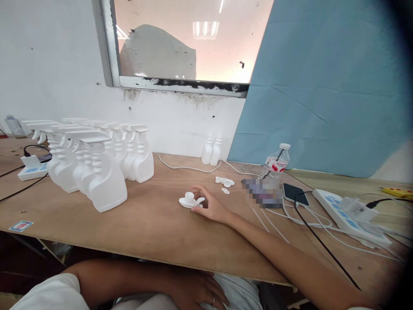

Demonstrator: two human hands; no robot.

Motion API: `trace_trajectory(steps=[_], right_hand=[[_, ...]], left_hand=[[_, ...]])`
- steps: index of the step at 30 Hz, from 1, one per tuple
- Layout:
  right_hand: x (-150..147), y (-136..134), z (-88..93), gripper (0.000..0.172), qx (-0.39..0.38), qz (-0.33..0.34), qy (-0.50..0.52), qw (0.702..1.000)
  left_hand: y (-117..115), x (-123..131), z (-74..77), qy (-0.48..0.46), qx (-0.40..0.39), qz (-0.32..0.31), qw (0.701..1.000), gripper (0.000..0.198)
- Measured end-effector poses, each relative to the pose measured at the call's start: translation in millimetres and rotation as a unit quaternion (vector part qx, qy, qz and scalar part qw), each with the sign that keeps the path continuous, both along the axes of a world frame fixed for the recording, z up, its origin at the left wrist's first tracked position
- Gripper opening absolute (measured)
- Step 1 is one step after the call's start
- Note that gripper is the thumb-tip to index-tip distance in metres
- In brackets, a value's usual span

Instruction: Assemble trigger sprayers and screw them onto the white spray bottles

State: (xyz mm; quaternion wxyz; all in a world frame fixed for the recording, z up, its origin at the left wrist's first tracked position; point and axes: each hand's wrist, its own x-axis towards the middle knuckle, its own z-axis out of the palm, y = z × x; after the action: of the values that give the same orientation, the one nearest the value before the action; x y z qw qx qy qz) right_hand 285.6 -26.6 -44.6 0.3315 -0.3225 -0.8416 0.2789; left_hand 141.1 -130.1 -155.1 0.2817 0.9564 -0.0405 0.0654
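Observation:
My right hand [208, 206] reaches in from the right over the brown table. Its thumb and fingers are closed round the right end of a white spray-head part [189, 199] lying at the table's middle. Below the table edge, my left hand [201, 290], with a ring on one finger, rests on my lap with its fingers laid out. Just behind the right hand are a white plastic piece [225, 182] and a small white oval piece [225, 190]. White spray bottles [109, 183] with trigger heads stand in rows to the left.
Two white bottles without heads [212, 150] stand by the wall. At right are a clear drink bottle [276, 162], a phone [296, 194], cables and a power strip [348, 217]. Another power strip [32, 171] lies far left. A blue sheet [322, 86] covers the wall.

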Motion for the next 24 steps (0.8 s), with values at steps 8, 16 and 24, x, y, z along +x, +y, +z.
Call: trace_trajectory(steps=[8,16,24], right_hand=[[45,38,25.0,0.022,0.151,-0.246,-0.16,0.944],[92,64,18.1,0.014,0.107,-0.312,-0.336,0.882],[80,65,17.7,0.012,0.065,-0.285,-0.289,0.911]], left_hand=[[0,0,1.5,0.043,-0.011,0.005,0.999,0.039],[1,2,-3.3,0.011,-0.013,0.001,1.0,0.037],[0,0,0.1,0.033,-0.021,0.013,0.999,0.033]])
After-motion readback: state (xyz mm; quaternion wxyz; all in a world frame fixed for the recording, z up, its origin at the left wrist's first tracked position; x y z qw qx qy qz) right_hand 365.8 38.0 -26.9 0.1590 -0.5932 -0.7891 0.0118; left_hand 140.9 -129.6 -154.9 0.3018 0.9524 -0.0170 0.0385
